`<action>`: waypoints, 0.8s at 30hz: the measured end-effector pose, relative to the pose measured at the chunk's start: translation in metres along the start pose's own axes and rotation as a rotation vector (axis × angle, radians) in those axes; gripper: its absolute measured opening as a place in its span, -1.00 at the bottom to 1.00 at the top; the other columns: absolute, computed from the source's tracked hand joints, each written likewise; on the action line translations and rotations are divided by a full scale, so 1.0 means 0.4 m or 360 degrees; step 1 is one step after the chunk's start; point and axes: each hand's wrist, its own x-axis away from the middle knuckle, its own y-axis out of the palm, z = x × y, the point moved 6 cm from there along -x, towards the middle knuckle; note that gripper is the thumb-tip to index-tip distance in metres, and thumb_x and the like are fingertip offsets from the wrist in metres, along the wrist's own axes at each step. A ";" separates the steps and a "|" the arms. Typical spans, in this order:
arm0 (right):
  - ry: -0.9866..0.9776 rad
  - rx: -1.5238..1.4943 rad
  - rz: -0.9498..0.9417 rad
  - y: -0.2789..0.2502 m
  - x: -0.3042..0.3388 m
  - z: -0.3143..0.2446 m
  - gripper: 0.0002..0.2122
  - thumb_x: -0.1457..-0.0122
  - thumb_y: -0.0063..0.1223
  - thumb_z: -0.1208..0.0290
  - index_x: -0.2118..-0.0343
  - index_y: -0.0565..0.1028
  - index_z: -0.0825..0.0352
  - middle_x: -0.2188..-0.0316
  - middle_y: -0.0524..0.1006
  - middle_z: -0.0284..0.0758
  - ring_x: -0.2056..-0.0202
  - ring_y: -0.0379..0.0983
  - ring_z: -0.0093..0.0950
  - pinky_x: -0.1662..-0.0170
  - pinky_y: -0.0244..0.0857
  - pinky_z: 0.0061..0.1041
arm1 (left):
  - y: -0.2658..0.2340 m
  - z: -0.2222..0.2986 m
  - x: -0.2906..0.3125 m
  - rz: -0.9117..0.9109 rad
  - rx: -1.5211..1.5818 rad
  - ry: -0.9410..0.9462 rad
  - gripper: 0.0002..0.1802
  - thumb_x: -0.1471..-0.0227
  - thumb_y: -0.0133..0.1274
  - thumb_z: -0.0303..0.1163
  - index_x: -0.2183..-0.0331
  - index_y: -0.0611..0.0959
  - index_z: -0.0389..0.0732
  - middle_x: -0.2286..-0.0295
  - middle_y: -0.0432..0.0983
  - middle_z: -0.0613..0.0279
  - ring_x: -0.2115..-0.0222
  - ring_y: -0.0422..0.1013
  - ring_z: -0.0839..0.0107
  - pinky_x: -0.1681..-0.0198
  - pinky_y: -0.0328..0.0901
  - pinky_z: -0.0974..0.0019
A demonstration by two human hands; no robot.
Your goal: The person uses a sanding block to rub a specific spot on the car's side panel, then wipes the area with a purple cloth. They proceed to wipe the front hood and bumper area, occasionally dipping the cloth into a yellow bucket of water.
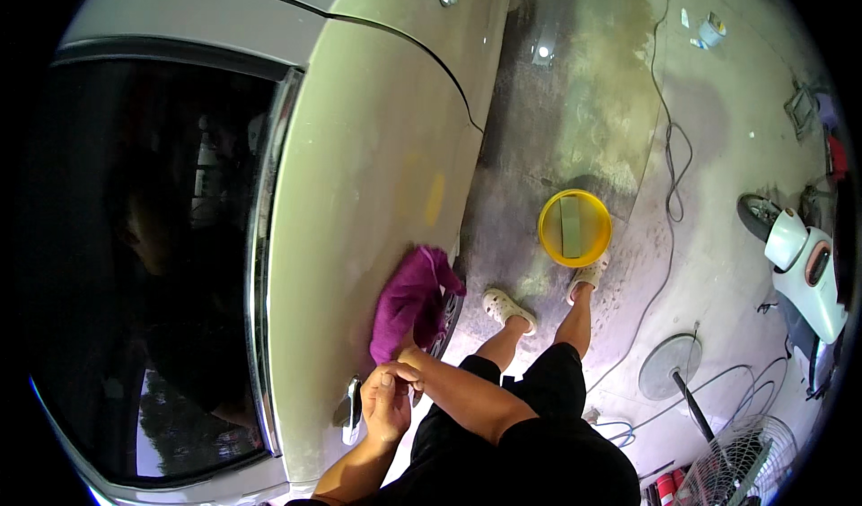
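Observation:
A purple cloth (pixel 411 304) lies bunched against the pale door panel (pixel 359 165) of a car. My right hand (pixel 407 348) is at the cloth's lower end and grips it. Folds of the cloth hide most of its fingers. Close below, my left hand (pixel 386 407) is curled beside my right wrist, thumb up and fingers bent inward. What it holds, if anything, is hidden. A chrome door handle (pixel 352 411) sits just left of my left hand. Part of a wheel (pixel 446 325) shows beyond the cloth.
A yellow bucket (pixel 544 241) with a greenish block inside stands by my feet. A dark cable (pixel 670 138) runs along the floor. To the right are a white scooter (pixel 806 272), a fan (pixel 741 461), a round base (pixel 660 367) and hoses. The dark car window (pixel 144 264) fills the left.

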 end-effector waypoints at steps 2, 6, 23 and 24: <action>-0.0071 0.0200 -0.0038 -0.073 -0.125 -0.043 -0.35 -0.32 -0.18 0.00 -0.42 0.15 0.15 -0.44 0.13 -0.27 -0.47 -0.27 -0.05 -0.41 -0.50 0.34 | 0.010 0.030 0.012 -0.0050 0.0005 0.0098 -0.58 -0.40 -0.15 -0.21 0.25 0.58 -0.42 0.35 0.52 -0.05 0.36 0.43 0.28 0.25 0.31 0.28; -0.0088 0.0570 0.0120 -0.288 -0.432 -0.060 -0.34 -0.33 -0.20 -0.01 -0.44 0.13 0.14 -0.45 0.10 -0.29 -0.49 -0.32 -0.04 -0.40 -0.54 0.39 | 0.014 0.075 0.029 -0.0075 -0.0049 0.0265 -0.59 -0.40 -0.16 -0.26 0.32 0.56 -0.43 0.40 0.51 -0.06 0.40 0.42 0.26 0.25 0.32 0.25; -0.0775 -0.0115 0.0051 -0.080 0.033 -0.263 -0.40 -0.20 -0.09 -0.06 -0.32 0.36 -0.07 -0.41 0.24 -0.38 -0.50 -0.25 -0.10 -0.32 -0.53 0.53 | 0.083 0.272 0.134 0.0136 -0.0377 0.0892 -0.57 -0.36 -0.16 -0.18 0.46 0.41 -0.31 0.65 0.27 0.13 0.65 0.26 0.34 0.61 0.18 0.29; -0.0993 -0.0085 0.0136 0.031 0.152 -0.220 -0.42 -0.16 -0.04 -0.08 -0.27 0.41 -0.10 -0.36 0.31 -0.44 -0.48 -0.14 -0.18 -0.35 -0.45 0.46 | 0.093 0.276 0.130 0.0160 -0.0412 0.0875 -0.58 -0.38 -0.18 -0.18 0.44 0.41 -0.30 0.63 0.28 0.13 0.65 0.25 0.35 0.61 0.20 0.30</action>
